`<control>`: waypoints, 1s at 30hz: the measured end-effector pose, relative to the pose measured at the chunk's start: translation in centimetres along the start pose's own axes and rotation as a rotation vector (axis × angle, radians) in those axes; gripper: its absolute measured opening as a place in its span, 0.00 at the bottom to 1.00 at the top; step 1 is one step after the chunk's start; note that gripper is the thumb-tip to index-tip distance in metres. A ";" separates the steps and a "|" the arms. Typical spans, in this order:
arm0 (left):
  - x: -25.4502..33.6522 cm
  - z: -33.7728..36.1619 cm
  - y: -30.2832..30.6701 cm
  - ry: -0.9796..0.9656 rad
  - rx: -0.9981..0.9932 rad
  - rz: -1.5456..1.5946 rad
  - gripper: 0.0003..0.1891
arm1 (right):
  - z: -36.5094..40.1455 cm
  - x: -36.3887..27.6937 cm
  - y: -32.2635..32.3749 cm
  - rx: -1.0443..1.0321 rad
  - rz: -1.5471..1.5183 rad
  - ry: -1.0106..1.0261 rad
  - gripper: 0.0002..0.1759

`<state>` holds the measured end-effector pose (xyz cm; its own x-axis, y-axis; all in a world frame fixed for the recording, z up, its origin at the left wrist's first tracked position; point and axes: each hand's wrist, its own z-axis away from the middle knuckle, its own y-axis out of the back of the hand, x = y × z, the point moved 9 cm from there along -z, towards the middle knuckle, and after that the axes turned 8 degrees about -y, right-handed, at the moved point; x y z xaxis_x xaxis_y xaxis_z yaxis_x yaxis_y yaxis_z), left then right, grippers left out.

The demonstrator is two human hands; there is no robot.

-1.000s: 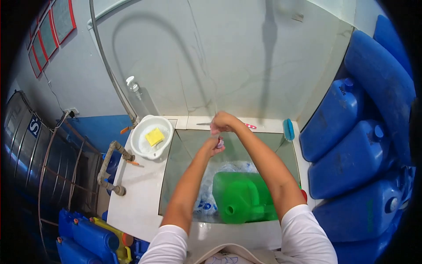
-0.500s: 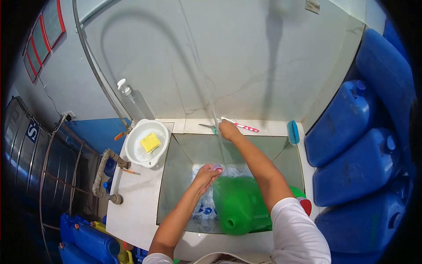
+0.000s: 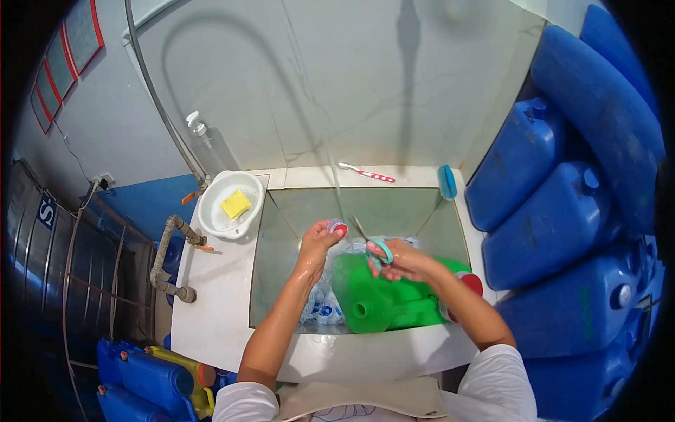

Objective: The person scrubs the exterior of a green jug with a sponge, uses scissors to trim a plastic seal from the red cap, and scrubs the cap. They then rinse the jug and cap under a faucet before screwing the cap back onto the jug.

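Note:
Pinched in my left hand [image 3: 318, 247] is a small bottle cap [image 3: 339, 228], red inside with a pale clear rim. My right hand [image 3: 408, 261] grips scissors [image 3: 380, 252] by their teal handles, blades pointing up and left toward the cap but apart from it. Below both hands, a green jug [image 3: 365, 299] lies on its side in the sink [image 3: 450, 225], its uncapped mouth facing me. Clear plastic with blue print [image 3: 325, 309] lies in the sink, partly hidden by the jug. Another container with a red lid [image 3: 471, 283] shows partly behind my right forearm.
A white basin [image 3: 214, 199] with a yellow sponge [image 3: 235, 205] stands left of the sink. On the back ledge lie a red-and-white toothbrush [image 3: 369, 172] and a blue brush [image 3: 447, 182]. A pump bottle [image 3: 209, 141] stands behind the basin. Blue jerrycans [image 3: 538, 239] line the right side.
My right hand has taken the scissors off the back ledge and brought them down near my left hand. The left hand keeps the cap, its red inside now turned into view.

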<state>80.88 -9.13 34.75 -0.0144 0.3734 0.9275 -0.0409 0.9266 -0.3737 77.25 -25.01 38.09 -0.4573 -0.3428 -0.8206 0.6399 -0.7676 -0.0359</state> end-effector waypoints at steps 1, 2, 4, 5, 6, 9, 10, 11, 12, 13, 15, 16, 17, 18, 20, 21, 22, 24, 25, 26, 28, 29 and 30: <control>0.5 0.5 -0.4 -0.002 -0.007 0.000 0.15 | 0.6 0.8 -1.4 -0.061 -0.146 -0.035 0.29; 1.0 1.0 -0.5 0.001 -0.002 0.001 0.14 | 0.9 1.2 -2.2 -0.056 -0.147 -0.029 0.29; 1.6 1.8 -0.4 0.001 0.004 -0.001 0.14 | 1.3 1.7 -4.0 -0.117 -0.325 0.000 0.30; 1.8 2.3 -0.7 0.006 -0.032 -0.010 0.13 | 1.7 1.5 -4.5 -0.111 -0.370 0.042 0.30; 1.9 2.7 -0.9 0.011 -0.067 -0.020 0.12 | 1.8 1.7 -5.0 -0.112 -0.370 0.046 0.30; 2.4 4.2 -1.3 -0.007 -0.110 -0.040 0.11 | 2.1 2.0 -6.1 -0.104 -0.402 0.082 0.30; 2.7 4.4 -1.1 -0.010 -0.110 -0.043 0.11 | 2.2 1.9 -6.4 -0.092 -0.400 0.099 0.29; 3.0 4.8 -0.8 -0.034 -0.102 -0.047 0.12 | 2.4 2.0 -6.8 -0.081 -0.398 0.111 0.28; 3.6 5.1 -0.7 -0.060 -0.095 -0.047 0.12 | 2.4 2.3 -7.1 -0.081 -0.397 0.111 0.28; 3.9 5.3 -0.6 -0.061 -0.097 -0.048 0.12 | 2.2 2.7 -7.0 -0.014 -0.315 0.112 0.26; 4.5 6.0 0.1 -0.057 -0.065 -0.133 0.11 | 2.2 2.9 -7.2 0.052 -0.233 0.108 0.25; 4.3 6.4 0.4 -0.053 -0.062 -0.132 0.11 | 2.6 2.5 -6.7 0.156 -0.141 0.162 0.23; 4.1 6.6 0.6 -0.041 -0.080 -0.201 0.11 | 3.0 1.7 -6.1 0.260 -0.045 0.218 0.21; 3.9 6.8 0.6 -0.030 -0.097 -0.269 0.11 | 3.3 1.1 -6.0 0.258 -0.042 0.217 0.21; 3.7 7.4 0.6 -0.026 -0.098 -0.280 0.10 | 4.5 -0.6 -4.7 0.392 -0.023 0.275 0.21; 3.6 7.6 0.6 -0.023 -0.103 -0.293 0.10 | 3.6 -0.7 -4.0 0.494 0.201 0.383 0.17; 3.5 8.0 0.3 -0.019 -0.107 -0.292 0.10 | 3.4 -0.7 -4.3 0.497 0.198 0.378 0.17; 3.8 8.5 -0.7 -0.046 -0.138 -0.264 0.10 | 5.9 -4.4 -5.8 0.650 0.306 0.855 0.15; 3.7 8.4 -0.7 -0.050 -0.141 -0.265 0.10 | 6.0 -4.7 -5.8 0.654 0.306 0.858 0.15; 3.5 8.5 -0.9 -0.048 -0.172 -0.288 0.10 | 5.6 -4.8 -6.2 0.634 0.374 0.817 0.17; 3.9 9.0 -1.3 -0.047 -0.203 -0.311 0.10 | 5.4 -4.7 -6.8 0.614 0.440 0.776 0.19; 4.6 9.3 -1.4 -0.098 -0.192 -0.350 0.10 | 5.9 -4.7 -7.2 0.665 0.525 0.825 0.18; 5.3 9.6 -1.4 -0.145 -0.180 -0.390 0.10 | 6.3 -4.7 -7.7 0.714 0.608 0.871 0.17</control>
<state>71.28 -8.87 40.22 -0.1726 -0.0028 0.9850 0.1033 0.9944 0.0210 70.57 -20.84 45.85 0.5181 -0.4809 -0.7073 0.0063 -0.8248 0.5655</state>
